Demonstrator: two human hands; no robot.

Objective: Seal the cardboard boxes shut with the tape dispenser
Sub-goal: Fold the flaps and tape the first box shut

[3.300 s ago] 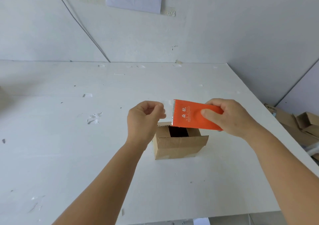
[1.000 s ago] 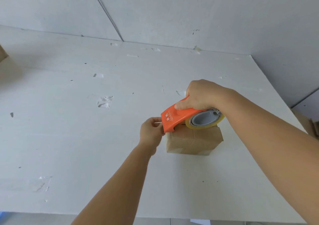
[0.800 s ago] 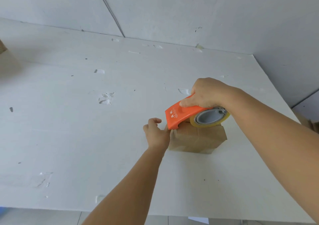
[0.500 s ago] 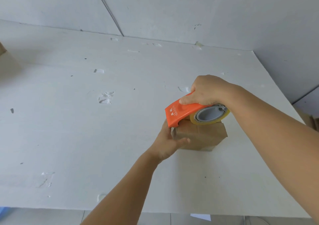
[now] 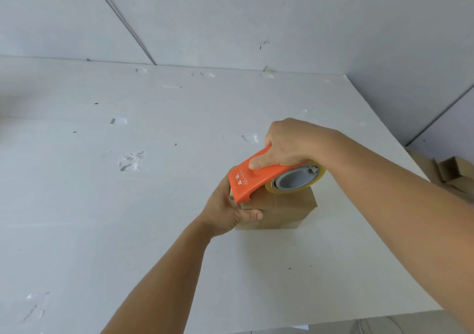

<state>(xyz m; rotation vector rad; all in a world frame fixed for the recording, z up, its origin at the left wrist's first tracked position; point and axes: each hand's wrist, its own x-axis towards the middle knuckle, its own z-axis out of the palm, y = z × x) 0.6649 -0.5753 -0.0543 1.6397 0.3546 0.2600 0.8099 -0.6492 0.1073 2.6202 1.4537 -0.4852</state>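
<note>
A small brown cardboard box (image 5: pixel 284 210) sits on the white table (image 5: pixel 128 205), its top flaps down. My left hand (image 5: pixel 228 210) grips the box's left side, thumb across the near face. My right hand (image 5: pixel 289 144) holds an orange tape dispenser (image 5: pixel 252 179) with a clear tape roll (image 5: pixel 295 181), resting on top of the box. The dispenser's front edge hangs over the box's left top edge. The box top is mostly hidden under the dispenser.
The table's right edge runs close past the box, and more cardboard boxes (image 5: pixel 454 174) lie beyond it, lower down. White walls stand behind the table and to the right. Scraps of old tape (image 5: pixel 130 161) dot the tabletop.
The flaps have gone from open to down. My left hand let go of the tape end and wrapped round the box's left side. The dispenser settled onto the top.
</note>
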